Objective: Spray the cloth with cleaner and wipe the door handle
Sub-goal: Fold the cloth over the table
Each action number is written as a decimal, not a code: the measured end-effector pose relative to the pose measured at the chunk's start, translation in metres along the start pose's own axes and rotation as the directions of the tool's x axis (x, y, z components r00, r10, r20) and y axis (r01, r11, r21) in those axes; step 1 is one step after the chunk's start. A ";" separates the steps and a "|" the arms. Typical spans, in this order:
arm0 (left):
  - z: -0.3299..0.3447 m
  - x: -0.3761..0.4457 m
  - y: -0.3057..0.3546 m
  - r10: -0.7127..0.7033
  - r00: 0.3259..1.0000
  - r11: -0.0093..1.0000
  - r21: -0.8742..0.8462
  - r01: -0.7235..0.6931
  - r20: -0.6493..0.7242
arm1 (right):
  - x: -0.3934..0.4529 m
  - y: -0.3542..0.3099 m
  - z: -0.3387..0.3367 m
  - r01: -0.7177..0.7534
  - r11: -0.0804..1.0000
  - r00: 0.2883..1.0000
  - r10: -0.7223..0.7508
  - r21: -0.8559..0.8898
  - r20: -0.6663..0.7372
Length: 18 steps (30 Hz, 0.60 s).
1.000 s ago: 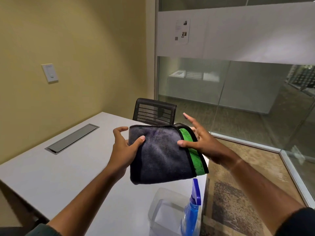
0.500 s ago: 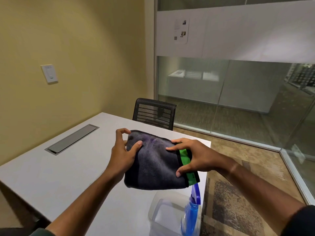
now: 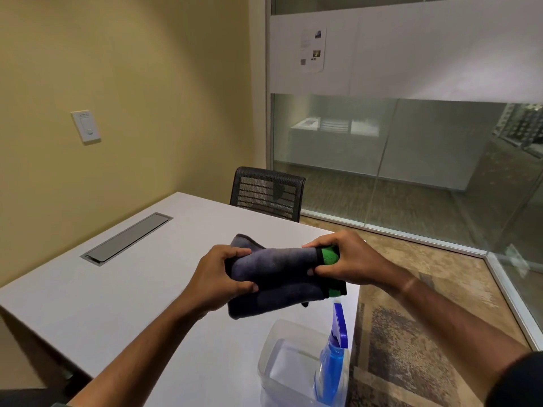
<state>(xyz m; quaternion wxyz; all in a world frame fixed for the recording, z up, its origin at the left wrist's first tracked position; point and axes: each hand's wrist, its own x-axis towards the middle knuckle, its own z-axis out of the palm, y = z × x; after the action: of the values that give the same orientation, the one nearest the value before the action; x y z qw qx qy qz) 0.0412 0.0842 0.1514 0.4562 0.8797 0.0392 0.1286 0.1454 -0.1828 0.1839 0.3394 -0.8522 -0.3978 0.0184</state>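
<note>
- Far left, on the yellow wall: a light switch (image 3: 86,126). Nothing to do w/ our job.
- Next over, the white table (image 3: 88,289) w/ a grey cable hatch (image 3: 126,238) set flush in its top; a black mesh chair (image 3: 267,193) sits at the far end.
- Our left hand (image 3: 219,279) is curled tight on the left end of the cloth (image 3: 279,274), thumb over the top, fingers wrapped under.
- The cloth itself: dark grey microfibre w/ a green edge, bunched into a thick roll, held in the air over the table's near right corner, between both hands. We judge it light, soft, floppy, not fragile; it'll sag wherever it isn't supported. Best held by a folded wad in one palm, leaving a flat face out for spraying & wiping.
- Our right hand (image 3: 349,259) clamps the green end, fingers curled over it, thumb below.
- Below the cloth, near edge: a clear plastic tub (image 3: 282,362) w/ the blue spray bottle (image 3: 335,356) standing in it, trigger up. Likely slick plastic; take it round the neck, finger on the trigger. One hand has to let go of the cloth first.
- Whether the cloth is damp yet, we can't tell; there may be a darker patch, but lighting is poor.
- Right: glass partition (image 3: 411,160), carpet floor. No door handle in view.
</note>
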 end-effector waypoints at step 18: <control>0.009 -0.022 -0.013 0.185 0.980 0.893 0.402 -0.201 0.080 | 0.024 0.012 0.006 -0.040 0.992 0.987 0.058 -0.116 0.151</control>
<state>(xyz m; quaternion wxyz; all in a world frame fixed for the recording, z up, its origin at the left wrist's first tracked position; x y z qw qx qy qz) 0.0230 0.0804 0.1313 0.2483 0.9573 -0.0313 0.1447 0.1679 -0.1677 0.1778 0.2587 -0.8755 -0.4021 0.0702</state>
